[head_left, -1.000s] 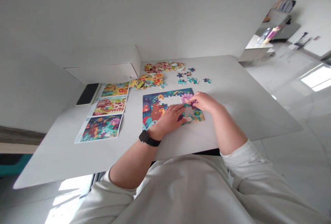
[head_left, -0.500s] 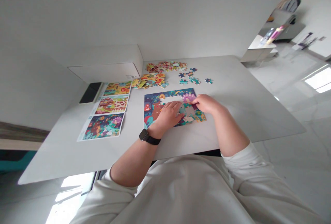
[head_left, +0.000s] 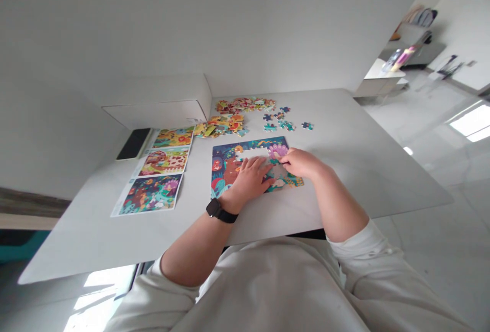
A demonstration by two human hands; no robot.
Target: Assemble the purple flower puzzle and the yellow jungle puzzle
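A partly built colourful jigsaw (head_left: 225, 163) lies flat on the white table (head_left: 344, 153), with a white gap near its top middle. My left hand (head_left: 250, 176), a black watch on its wrist, rests on the jigsaw's middle with the fingers stretched flat. My right hand (head_left: 300, 162) sits at the jigsaw's right side, fingers curled in a pinch at a purple patch; what they hold is hidden. Loose pieces (head_left: 229, 117) lie in heaps behind the jigsaw, and a few blue ones (head_left: 285, 120) are scattered to their right.
A sheet with three reference pictures (head_left: 156, 171) lies left of the jigsaw. A white box (head_left: 161, 104) stands at the back left against the wall, with a black phone (head_left: 133, 144) beside it. The table's near edge meets my body.
Both hands have stayed on the jigsaw with only small finger shifts; my left hand slid slightly toward the right hand. The view dipped a little.
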